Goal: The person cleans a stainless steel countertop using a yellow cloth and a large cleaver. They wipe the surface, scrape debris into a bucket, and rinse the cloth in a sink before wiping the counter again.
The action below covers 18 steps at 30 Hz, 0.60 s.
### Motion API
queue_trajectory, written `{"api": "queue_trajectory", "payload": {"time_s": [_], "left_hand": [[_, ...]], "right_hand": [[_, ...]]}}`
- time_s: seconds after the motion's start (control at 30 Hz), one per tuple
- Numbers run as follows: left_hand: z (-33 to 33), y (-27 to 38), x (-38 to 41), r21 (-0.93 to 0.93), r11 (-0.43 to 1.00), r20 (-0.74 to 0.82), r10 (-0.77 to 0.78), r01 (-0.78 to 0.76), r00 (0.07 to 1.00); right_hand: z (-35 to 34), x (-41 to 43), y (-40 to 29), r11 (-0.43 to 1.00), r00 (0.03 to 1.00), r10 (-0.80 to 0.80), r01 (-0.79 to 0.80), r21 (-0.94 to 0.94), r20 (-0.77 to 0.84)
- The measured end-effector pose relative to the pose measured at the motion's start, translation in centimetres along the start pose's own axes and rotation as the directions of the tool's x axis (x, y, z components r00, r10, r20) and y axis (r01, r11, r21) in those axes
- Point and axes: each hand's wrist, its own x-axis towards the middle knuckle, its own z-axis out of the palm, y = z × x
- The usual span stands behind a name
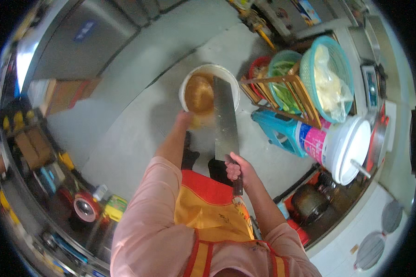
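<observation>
My right hand (240,169) is wrapped around the dark riveted handle of a large cleaver (226,121). Its broad grey blade points away from me and overlaps the right part of a white bucket (233,78). Brown material or liquid (198,93) shows inside the bucket, too blurred to name. My left hand (184,119) is motion-blurred at the bucket's near left rim. A yellowish blur (195,123) lies beside its fingers, and whether the hand grips it is unclear.
At right, a wooden rack (303,100) stands before a green basket of leafy vegetables (282,91). A turquoise basket (348,76) holds a plastic bag; below it are a white tub (357,152) and a blue plastic stool (280,135). A cardboard box (64,95) sits left.
</observation>
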Motion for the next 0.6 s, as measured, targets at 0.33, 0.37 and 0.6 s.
{"api": "queue_trajectory", "payload": {"time_s": [0.33,0.37,0.6], "left_hand": [[-2.2,6.5,-9.2,-0.110,0.971,0.460,-0.142,0.214,0.877],[-2.3,7.0,-11.4,-0.158,0.948,0.517,-0.158,0.275,0.841],[8.1,10.9,-27.4,0.081,0.970,0.835,-0.191,0.228,0.515]], "right_hand": [[-5.9,-10.0,6.4,0.953,0.999,-0.029,0.023,0.301,0.014],[-6.4,-12.0,6.8,0.945,0.999,-0.041,0.039,0.323,-0.003],[-12.2,-25.9,14.8,0.753,0.951,-0.272,0.306,0.582,-0.147]]}}
